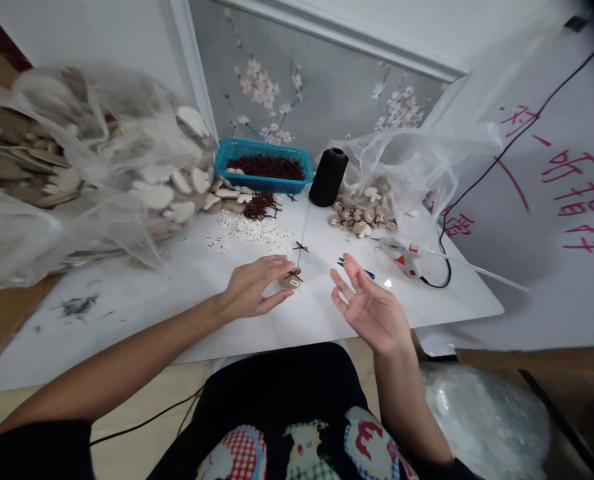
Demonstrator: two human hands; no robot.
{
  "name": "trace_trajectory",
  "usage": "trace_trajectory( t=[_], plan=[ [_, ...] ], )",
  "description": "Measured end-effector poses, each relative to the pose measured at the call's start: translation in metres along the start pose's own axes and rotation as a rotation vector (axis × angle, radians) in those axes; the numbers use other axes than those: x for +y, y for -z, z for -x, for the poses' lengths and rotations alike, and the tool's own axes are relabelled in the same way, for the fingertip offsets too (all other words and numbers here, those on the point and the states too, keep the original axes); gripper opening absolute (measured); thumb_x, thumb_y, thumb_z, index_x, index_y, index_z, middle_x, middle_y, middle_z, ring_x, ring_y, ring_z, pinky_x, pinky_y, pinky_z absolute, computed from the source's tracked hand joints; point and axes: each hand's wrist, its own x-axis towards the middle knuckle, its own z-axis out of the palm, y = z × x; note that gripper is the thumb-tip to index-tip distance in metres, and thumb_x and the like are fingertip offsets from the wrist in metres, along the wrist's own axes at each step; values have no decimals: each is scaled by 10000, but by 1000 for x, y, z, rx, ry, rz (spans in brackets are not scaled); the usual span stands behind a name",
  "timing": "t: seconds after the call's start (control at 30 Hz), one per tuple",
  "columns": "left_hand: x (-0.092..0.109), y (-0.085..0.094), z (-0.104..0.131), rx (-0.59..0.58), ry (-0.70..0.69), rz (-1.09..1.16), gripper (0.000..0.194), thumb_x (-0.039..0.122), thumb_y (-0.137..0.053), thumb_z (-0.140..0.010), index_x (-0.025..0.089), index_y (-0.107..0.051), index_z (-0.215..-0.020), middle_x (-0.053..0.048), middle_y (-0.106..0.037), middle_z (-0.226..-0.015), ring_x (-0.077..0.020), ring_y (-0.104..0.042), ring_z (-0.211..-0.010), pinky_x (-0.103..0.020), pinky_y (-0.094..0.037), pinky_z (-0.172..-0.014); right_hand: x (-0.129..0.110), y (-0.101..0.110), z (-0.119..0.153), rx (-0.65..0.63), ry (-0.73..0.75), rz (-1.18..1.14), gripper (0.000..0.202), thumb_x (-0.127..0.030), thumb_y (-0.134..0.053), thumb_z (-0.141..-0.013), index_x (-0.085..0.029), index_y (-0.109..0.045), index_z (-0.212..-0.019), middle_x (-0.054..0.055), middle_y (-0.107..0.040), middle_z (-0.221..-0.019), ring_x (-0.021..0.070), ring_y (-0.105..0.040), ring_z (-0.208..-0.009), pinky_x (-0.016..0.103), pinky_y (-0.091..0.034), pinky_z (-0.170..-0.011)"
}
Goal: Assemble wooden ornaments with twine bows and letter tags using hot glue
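White tabletop (447,293), right hand (374,313) palm-up

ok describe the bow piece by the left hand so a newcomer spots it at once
On the white table, find the blue basket. Come toward the person, past the scattered white tags, to the left hand. By its fingers is a small tan piece with a brown bow, apart from the similar ones heaped near the black cone.

My white tabletop (257,332) carries a blue basket (264,185), a black thread cone (329,177), scattered white tags (257,230), dark red bows (261,206) and a white power strip (401,257).
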Motion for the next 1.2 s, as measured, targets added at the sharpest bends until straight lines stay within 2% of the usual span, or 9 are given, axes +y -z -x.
trace_trajectory(
  t=[0.17, 0.27, 0.37, 0.5, 0.6, 0.7, 0.87, 1.07, 1.2],
  plan=[
    [17, 5, -32, -43, -90, -49, 572, 444, -620, -829, 169, -434, -1295, -159, -621, -1181, -292, -539, -1205, -446, -519, -929, 9, -8, 5, -45, -153, -168, 345, -368, -640, -820, -284, -619, -1154, 30, -630, -1255, 243, -554, -1212, 424, -511, -934],
    [31, 6, -53, -137, -115, -153, 450, 524, -535, -863, 164, -568, -1131, -165, -610, -1183, -332, -520, -1199, -493, -464, -952, 11, -19, 10, -94, -200, -211, 386, -364, -657, -808, -268, -605, -1178, 36, -627, -1259, 245, -555, -1211, 433, -494, -961],
    [40, 4, -65, -168, -101, -199, 450, 561, -426, -902, 155, -616, -939, -150, -645, -1053, -333, -561, -1101, -499, -451, -911, 17, -29, 14, -69, -121, -177, 485, -370, -650, -815, -265, -522, -1271, 66, -637, -1232, 243, -561, -1202, 450, -479, -976],
    [47, -1, -63, -77, 119, -16, 528, 612, -356, -910, 142, -526, -1080, -69, -618, -792, -201, -604, -722, -367, -502, -668, 31, -39, 12, 105, 126, -47, 627, -387, -650, -822, -284, -369, -1373, 73, -632, -1214, 209, -544, -1210, 461, -418, -1044],
    [51, -6, -58, -39, 342, 237, 443, 502, -452, -925, 159, -432, -1204, 30, -524, -629, -128, -560, -550, -245, -448, -499, 41, -46, 9, 106, 162, -3, 636, -431, -616, -844, -281, -322, -1388, 77, -618, -1213, 202, -553, -1194, 462, -408, -1057],
    [52, -12, -55, -21, 455, 338, 403, 386, -522, -916, 177, -415, -1243, 59, -524, -581, -106, -569, -526, -210, -430, -475, 49, -56, 4, 34, 132, 9, 659, -440, -588, -861, -276, -264, -1410, 78, -596, -1249, 189, -564, -1184, 437, -405, -1067],
    [45, -17, -50, 115, 530, 346, 390, 331, -632, -852, 198, -475, -1183, 110, -510, -506, -58, -469, -408, -179, -402, -455, 59, -70, -1, -8, 110, 61, 670, -499, -520, -887, -263, -222, -1439, 87, -531, -1343, 189, -509, -1251, 404, -397, -1076],
    [49, -14, -45, 319, 829, 546, 587, 278, -758, -725, 202, -458, -1224, 120, -507, -449, -77, -484, -359, -184, -441, -431, 68, -79, -1, -71, 65, 215, 699, -575, -407, -916, -214, -176, -1468, 116, -478, -1388, 214, -453, -1296, 385, -402, -1046],
    [44, -9, -44, 421, 981, 603, 718, 214, -768, -687, 205, -392, -1299, 135, -481, -418, -73, -441, -342, -187, -446, -443, 74, -80, 5, -91, 89, 260, 686, -562, -395, -926, -203, -173, -1466, 125, -527, -1323, 217, -480, -1264, 401, -393, -1040]
  ],
)
